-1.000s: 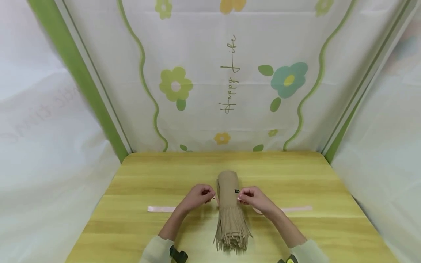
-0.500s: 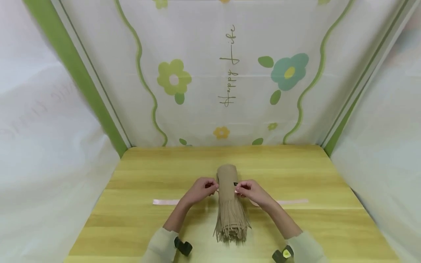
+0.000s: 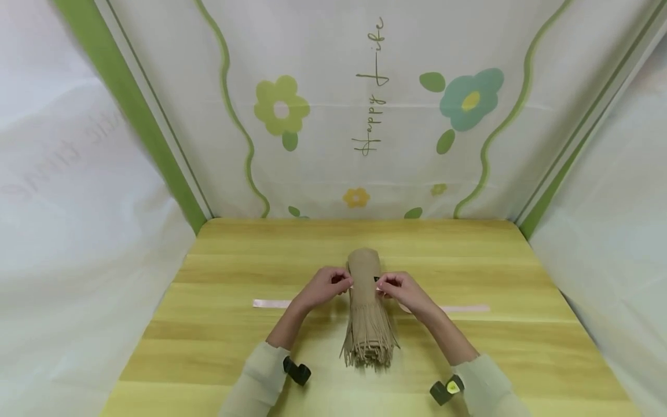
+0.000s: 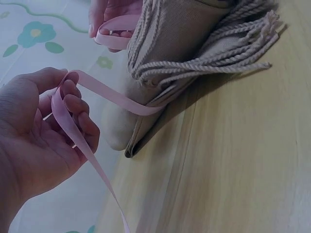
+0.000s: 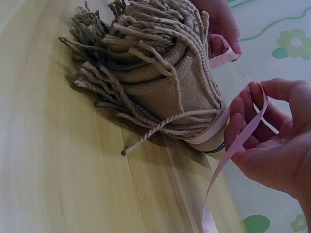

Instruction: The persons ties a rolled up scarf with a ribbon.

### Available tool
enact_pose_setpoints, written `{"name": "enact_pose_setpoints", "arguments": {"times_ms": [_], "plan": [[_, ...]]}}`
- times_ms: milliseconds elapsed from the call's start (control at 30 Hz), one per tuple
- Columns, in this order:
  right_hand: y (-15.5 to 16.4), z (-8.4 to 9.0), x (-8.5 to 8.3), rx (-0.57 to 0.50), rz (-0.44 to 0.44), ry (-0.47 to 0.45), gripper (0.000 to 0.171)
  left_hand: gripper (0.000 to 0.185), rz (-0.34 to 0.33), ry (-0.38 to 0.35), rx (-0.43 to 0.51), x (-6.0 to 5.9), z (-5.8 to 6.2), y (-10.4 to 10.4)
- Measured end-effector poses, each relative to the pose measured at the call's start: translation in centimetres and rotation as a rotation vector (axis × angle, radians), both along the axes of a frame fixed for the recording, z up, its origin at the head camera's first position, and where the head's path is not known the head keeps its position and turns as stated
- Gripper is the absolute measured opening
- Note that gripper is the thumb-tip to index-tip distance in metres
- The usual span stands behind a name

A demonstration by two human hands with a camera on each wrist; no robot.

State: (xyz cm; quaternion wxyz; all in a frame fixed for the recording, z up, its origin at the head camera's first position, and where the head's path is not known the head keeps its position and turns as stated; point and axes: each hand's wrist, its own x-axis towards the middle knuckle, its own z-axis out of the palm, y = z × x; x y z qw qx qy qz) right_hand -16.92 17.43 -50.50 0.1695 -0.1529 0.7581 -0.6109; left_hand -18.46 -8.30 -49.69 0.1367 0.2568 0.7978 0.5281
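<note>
A rolled tan scarf (image 3: pixel 365 284) with twisted fringe at its near end lies on the table between my hands. A pink ribbon (image 4: pixel 114 99) passes beneath the roll, just above the fringe. Thumb and fingertips of my left hand (image 3: pixel 324 288) pinch the ribbon at the roll's left edge. My right hand (image 3: pixel 409 294) pinches the ribbon on the opposite edge, close to a small dark label (image 3: pixel 377 279). In the right wrist view, the ribbon (image 5: pixel 238 141) hangs from my right fingers toward the table. Most of the ribbon under the scarf is hidden.
The ribbon's loose tails lie flat on the wooden table (image 3: pixel 234 347) to either side. White curtains with printed flowers enclose the back (image 3: pixel 323 168) and both sides. Dark straps (image 3: pixel 297 370) circle both wrists over pale sleeves.
My left hand has shifted right, from beside the roll to its edge, and the left ribbon tail has drawn inward. My right hand keeps its hold. The head view has tilted upward-to-down slightly.
</note>
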Motion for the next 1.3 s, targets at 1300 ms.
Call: {"name": "enact_pose_setpoints", "arguments": {"times_ms": [1300], "plan": [[-1.2,-0.4,-0.3,-0.117,-0.128,0.065,0.027,0.019,0.066,0.046,0.076,-0.5,0.1,1.6]]}}
